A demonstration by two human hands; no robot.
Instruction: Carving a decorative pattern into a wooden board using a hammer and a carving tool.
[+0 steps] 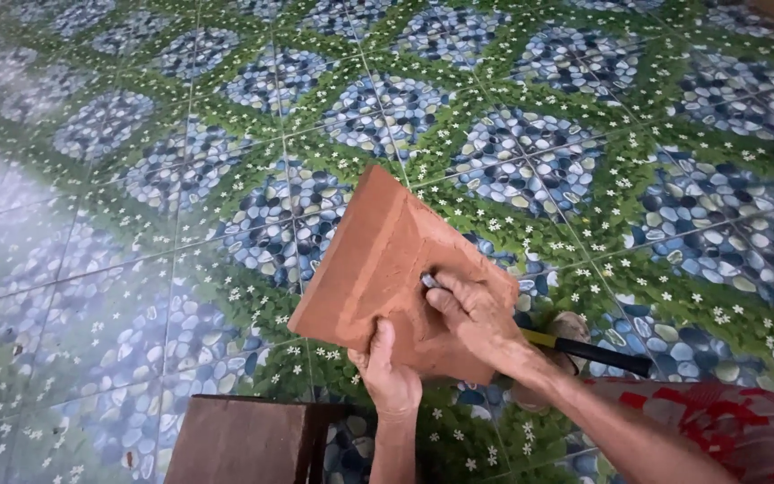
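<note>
A reddish-brown clay slab [378, 260], roughly square, is held tilted above the floor in the middle of the view. My left hand [387, 376] grips its near edge from below, thumb up on the face. My right hand [472, 318] rests on the slab's right part and pinches a small grey metal tool [429, 281] whose tip touches the clay surface. The face of the slab shows shallow carved ridges.
The floor [539, 152] is tiled with blue pebble and green leaf patterns. A tool with a yellow and black handle [589, 350] lies under my right forearm. A dark brown wooden block [248, 439] sits at the bottom. Red-and-white patterned cloth [727, 421] is bottom right.
</note>
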